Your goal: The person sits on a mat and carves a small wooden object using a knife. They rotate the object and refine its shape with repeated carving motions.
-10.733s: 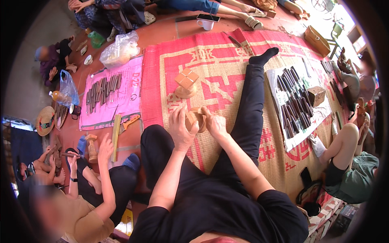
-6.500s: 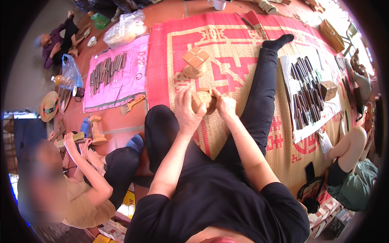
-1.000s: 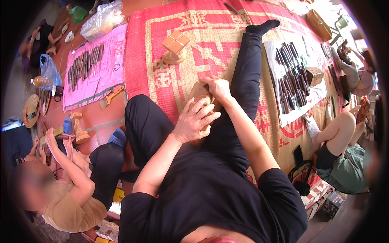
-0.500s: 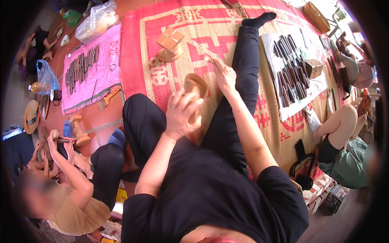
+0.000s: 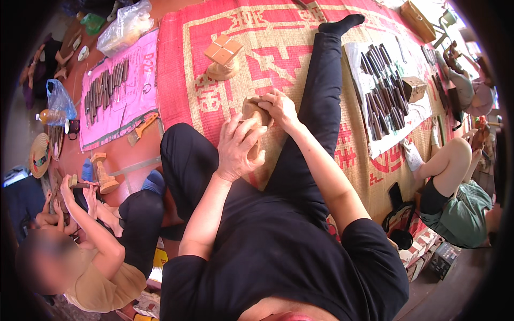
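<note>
Between my legs stands a turned wooden piece (image 5: 254, 108) with a round, flared top, much of it hidden by my hands. My left hand (image 5: 237, 150) is closed round its near side, fingers curled over it. My right hand (image 5: 282, 111) is pinched at the right part of its top rim; what the fingertips hold, if anything, is too small to make out. Beyond, a spool-shaped wooden stand (image 5: 224, 70) carries a square wooden block (image 5: 223, 50) marked with a pale cross.
Many dark tools lie on a pink cloth (image 5: 144, 80) at left and a white cloth (image 5: 383, 144) at right. A brush (image 5: 142, 129) and another wooden spool (image 5: 105, 174) lie nearer. A co-worker (image 5: 107, 273) sits at left, another person (image 5: 455, 208) at right. A red patterned mat (image 5: 176, 69) spreads beneath.
My right hand has come down and left, from above the wooden piece onto its top rim. My left hand stays round the piece, barely shifted.
</note>
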Action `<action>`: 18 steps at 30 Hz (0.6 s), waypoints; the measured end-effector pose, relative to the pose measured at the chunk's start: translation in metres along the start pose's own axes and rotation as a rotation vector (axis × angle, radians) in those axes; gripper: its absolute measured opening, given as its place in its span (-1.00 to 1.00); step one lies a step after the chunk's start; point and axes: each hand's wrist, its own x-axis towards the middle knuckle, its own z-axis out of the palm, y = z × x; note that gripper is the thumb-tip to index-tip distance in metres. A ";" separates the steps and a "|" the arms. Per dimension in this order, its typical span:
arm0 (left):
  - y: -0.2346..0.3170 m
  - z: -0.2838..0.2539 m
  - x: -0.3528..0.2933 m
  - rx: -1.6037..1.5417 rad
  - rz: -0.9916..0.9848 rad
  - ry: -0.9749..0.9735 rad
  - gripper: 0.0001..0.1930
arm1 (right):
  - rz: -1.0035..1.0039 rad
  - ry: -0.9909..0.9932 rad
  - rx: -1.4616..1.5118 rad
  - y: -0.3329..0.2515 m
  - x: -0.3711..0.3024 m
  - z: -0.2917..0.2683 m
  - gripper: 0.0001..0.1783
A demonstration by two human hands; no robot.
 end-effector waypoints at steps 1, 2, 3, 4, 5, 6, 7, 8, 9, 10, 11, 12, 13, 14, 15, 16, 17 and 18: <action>0.000 0.000 0.000 0.009 0.006 -0.008 -0.40 | -0.054 0.031 0.006 -0.001 0.003 -0.003 -0.78; 0.000 0.001 -0.001 0.018 0.011 -0.017 -0.39 | 0.271 0.104 0.257 -0.007 0.008 0.000 -0.79; 0.000 0.001 -0.001 0.031 0.026 -0.021 -0.39 | 0.306 0.057 0.307 -0.006 0.010 -0.003 -0.79; 0.000 0.001 -0.002 0.044 0.041 -0.024 -0.39 | 0.341 0.009 0.357 -0.003 0.014 -0.007 -0.78; 0.000 0.001 -0.002 0.057 0.055 -0.028 -0.38 | 0.376 -0.038 0.406 -0.002 0.016 -0.009 -0.78; 0.000 0.001 -0.002 0.051 0.054 -0.024 -0.38 | 0.412 -0.090 0.367 -0.009 0.020 -0.019 -0.77; 0.000 0.000 -0.002 0.045 0.052 -0.019 -0.38 | 0.405 -0.092 0.338 -0.009 0.021 -0.018 -0.76; 0.000 -0.001 -0.002 0.039 0.050 -0.015 -0.37 | 0.397 -0.093 0.309 -0.008 0.022 -0.017 -0.74; -0.001 -0.001 -0.003 0.032 0.045 -0.017 -0.38 | 0.388 -0.095 0.279 -0.008 0.023 -0.016 -0.73; -0.001 -0.002 -0.004 0.026 0.039 -0.020 -0.39 | 0.395 -0.018 0.263 -0.009 0.023 -0.014 -0.74; -0.002 -0.002 -0.004 0.020 0.034 -0.022 -0.40 | 0.402 0.059 0.247 -0.011 0.020 -0.012 -0.74; -0.002 -0.002 -0.005 0.022 0.033 -0.010 -0.38 | 0.407 0.133 0.233 -0.017 0.019 -0.012 -0.75; -0.002 -0.001 -0.004 0.023 0.032 0.003 -0.36 | 0.473 0.165 0.314 -0.022 0.018 -0.013 -0.74; -0.003 -0.001 -0.004 0.025 0.031 0.015 -0.35 | 0.539 0.197 0.395 -0.027 0.018 -0.015 -0.74; -0.004 -0.001 -0.003 0.026 0.024 0.015 -0.34 | 0.608 0.230 0.473 -0.033 0.018 -0.019 -0.74; -0.005 -0.002 -0.002 0.027 0.017 0.014 -0.34 | 0.647 0.221 0.481 -0.038 0.018 -0.021 -0.72; -0.006 -0.003 -0.002 0.028 0.010 0.013 -0.33 | 0.584 0.230 0.499 -0.039 0.019 -0.013 -0.73; -0.004 -0.001 -0.001 0.026 0.016 0.013 -0.33 | 0.525 0.245 0.511 -0.037 0.017 -0.003 -0.72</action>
